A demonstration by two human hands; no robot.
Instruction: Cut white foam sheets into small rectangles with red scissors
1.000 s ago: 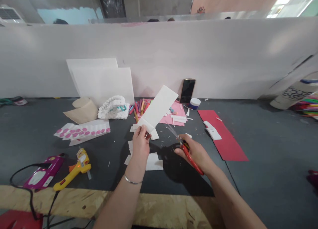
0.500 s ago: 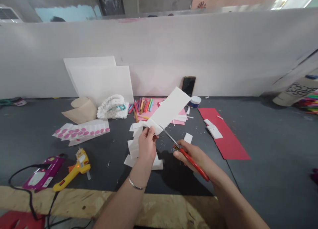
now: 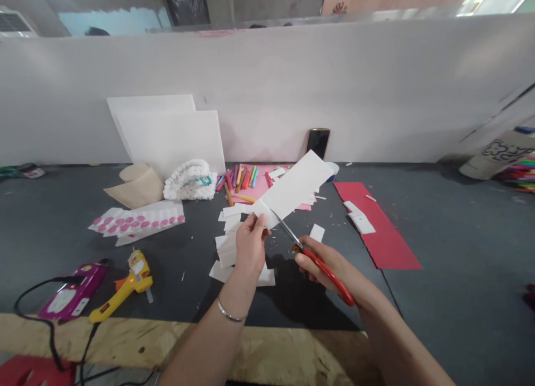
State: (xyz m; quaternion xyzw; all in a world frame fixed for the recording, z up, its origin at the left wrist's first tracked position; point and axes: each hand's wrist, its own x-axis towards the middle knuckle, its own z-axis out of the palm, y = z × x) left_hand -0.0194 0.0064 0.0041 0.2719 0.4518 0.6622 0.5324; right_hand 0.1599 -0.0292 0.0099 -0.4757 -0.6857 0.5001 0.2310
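Observation:
My left hand [image 3: 249, 245] pinches the near end of a long white foam strip [image 3: 295, 188], held up over the dark table and slanting away to the right. My right hand [image 3: 328, 261] is wrapped round the handles of red-handled scissors [image 3: 311, 255]. Their metal blades meet the strip's near end, just right of my left fingers. Below the hands lie several small white cut pieces [image 3: 228, 246] on the table.
A yellow glue gun [image 3: 122, 288] and a magenta device [image 3: 69, 293] lie front left. Pink-dotted white strips [image 3: 136, 220], crayons [image 3: 240, 178] on pink paper, white boards [image 3: 167, 132], a phone [image 3: 317, 142] and a red sheet [image 3: 378, 225] lie further back. A white partition closes the far side.
The head camera tilted slightly. The scissors came from beside the strip to its near end, and the strip swung a little to the right. More cut pieces show under the hands.

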